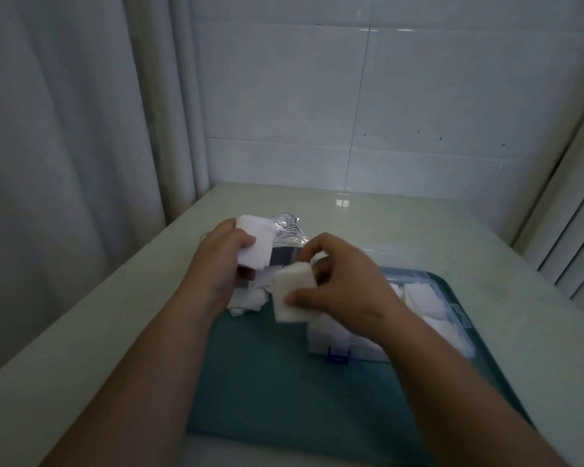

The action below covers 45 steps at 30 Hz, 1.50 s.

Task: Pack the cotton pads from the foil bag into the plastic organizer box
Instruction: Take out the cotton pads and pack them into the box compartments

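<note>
Head view, left hand [223, 264]: fingers curled round a stack of cotton pads [254, 244], raised to the left of the organizer box [351, 345].
Right hand [346, 291]: pinches a second stack [294, 294] between thumb and fingers, over the box's left end.
Foil bag [289, 232]: crumpled, beyond the box's left end, partly hidden by both hands.
Loose pads [250, 299]: heaped just left of the box.
Organizer box: on a teal mat [267, 382], white pads in its compartments, blue latch [338, 354] on its near wall.
</note>
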Available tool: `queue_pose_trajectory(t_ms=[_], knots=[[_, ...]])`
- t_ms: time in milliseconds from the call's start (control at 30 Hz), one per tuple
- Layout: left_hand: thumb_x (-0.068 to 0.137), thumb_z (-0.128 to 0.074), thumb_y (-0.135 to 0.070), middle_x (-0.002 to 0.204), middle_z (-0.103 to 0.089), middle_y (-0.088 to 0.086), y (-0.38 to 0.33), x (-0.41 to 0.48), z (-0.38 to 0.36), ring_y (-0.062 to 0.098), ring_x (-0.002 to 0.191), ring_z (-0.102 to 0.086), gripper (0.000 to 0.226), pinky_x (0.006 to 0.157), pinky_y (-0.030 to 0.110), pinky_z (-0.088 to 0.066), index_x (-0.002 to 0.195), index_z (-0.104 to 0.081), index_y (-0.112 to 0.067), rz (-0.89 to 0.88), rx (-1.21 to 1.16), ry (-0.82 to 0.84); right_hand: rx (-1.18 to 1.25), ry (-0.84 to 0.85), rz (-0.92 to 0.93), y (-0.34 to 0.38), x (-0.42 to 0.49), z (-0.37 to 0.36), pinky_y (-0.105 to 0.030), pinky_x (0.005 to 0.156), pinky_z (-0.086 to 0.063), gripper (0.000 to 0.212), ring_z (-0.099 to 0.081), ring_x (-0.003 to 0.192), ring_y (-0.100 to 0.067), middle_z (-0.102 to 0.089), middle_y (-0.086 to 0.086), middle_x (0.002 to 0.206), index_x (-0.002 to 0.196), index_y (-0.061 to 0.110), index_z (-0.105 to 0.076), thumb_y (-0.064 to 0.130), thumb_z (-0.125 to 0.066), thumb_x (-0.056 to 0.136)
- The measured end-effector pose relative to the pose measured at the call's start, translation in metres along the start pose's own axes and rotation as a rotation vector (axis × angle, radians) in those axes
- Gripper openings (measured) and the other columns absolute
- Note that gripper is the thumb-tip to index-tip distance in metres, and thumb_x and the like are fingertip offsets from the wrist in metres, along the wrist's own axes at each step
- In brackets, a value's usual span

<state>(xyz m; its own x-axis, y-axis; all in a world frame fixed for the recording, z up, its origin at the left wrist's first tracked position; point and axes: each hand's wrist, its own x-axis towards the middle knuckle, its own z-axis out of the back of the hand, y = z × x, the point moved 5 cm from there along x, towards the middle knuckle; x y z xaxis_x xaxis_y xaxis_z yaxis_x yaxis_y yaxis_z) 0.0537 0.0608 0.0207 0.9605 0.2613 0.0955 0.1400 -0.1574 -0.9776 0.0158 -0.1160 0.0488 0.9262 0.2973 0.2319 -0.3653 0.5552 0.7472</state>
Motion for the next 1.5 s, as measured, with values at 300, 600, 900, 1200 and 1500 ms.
queue_pose_trajectory(t_ms=[300, 600, 900, 1200, 1500], knots=[[0.087, -0.069, -0.009, 0.096, -0.072, 0.01, 0.008, -0.002, -0.049, 0.023, 0.084, -0.07, 0.012, 0.068, 0.035, -0.059, 0.098, -0.067, -0.015, 0.022, 0.314, 0.254, 0.536, -0.219, -0.173, -0.041, 0.006, 0.04, -0.027, 0.075, -0.058, 0.016, -0.068, 0.091, -0.016, -0.072, 0.0, 0.098, 0.105, 0.018, -0.067, 0.014, -0.063, 0.091], [0.079, -0.066, 0.004, 0.098, -0.072, 0.02, 0.017, -0.008, -0.075, 0.035, 0.093, -0.07, 0.023, 0.065, 0.031, -0.058, 0.101, -0.067, -0.003, 0.052, 0.214, 0.271, 0.357, -0.374, -0.215, -0.056, 0.011, 0.039, -0.026, 0.069, -0.057, 0.019, -0.066, 0.083, -0.013, -0.069, 0.002, 0.091, 0.098, 0.022, -0.066, 0.028, -0.075, 0.082], [0.091, -0.055, -0.009, 0.099, -0.071, 0.018, 0.01, -0.015, -0.074, 0.029, 0.087, -0.068, 0.022, 0.07, 0.036, -0.056, 0.108, -0.067, -0.001, 0.129, -0.176, 0.374, 0.179, -0.289, -0.218, -0.049, 0.011, 0.041, -0.03, 0.069, -0.054, 0.029, -0.064, 0.079, -0.01, -0.066, 0.007, 0.091, 0.097, 0.023, -0.052, 0.048, -0.062, 0.087], [0.089, -0.062, -0.006, 0.088, -0.068, 0.008, 0.018, -0.013, -0.07, 0.022, 0.08, -0.061, 0.013, 0.069, 0.032, -0.048, 0.1, -0.068, -0.007, 0.097, -0.061, 0.243, 0.374, -0.239, -0.204, -0.044, 0.01, 0.034, -0.026, 0.065, -0.056, 0.031, -0.066, 0.078, -0.02, -0.065, -0.001, 0.093, 0.097, 0.027, -0.048, 0.02, -0.073, 0.08], [0.08, -0.074, -0.028, 0.085, -0.065, 0.012, 0.017, -0.026, -0.095, 0.023, 0.083, -0.067, 0.051, 0.075, 0.033, -0.057, 0.117, -0.047, -0.006, 0.166, -0.447, 0.275, -0.06, -0.432, 0.129, -0.013, -0.002, 0.026, -0.015, 0.056, -0.047, 0.032, -0.056, 0.07, 0.0, -0.058, 0.012, 0.076, 0.086, 0.029, -0.043, 0.028, -0.074, 0.081]])
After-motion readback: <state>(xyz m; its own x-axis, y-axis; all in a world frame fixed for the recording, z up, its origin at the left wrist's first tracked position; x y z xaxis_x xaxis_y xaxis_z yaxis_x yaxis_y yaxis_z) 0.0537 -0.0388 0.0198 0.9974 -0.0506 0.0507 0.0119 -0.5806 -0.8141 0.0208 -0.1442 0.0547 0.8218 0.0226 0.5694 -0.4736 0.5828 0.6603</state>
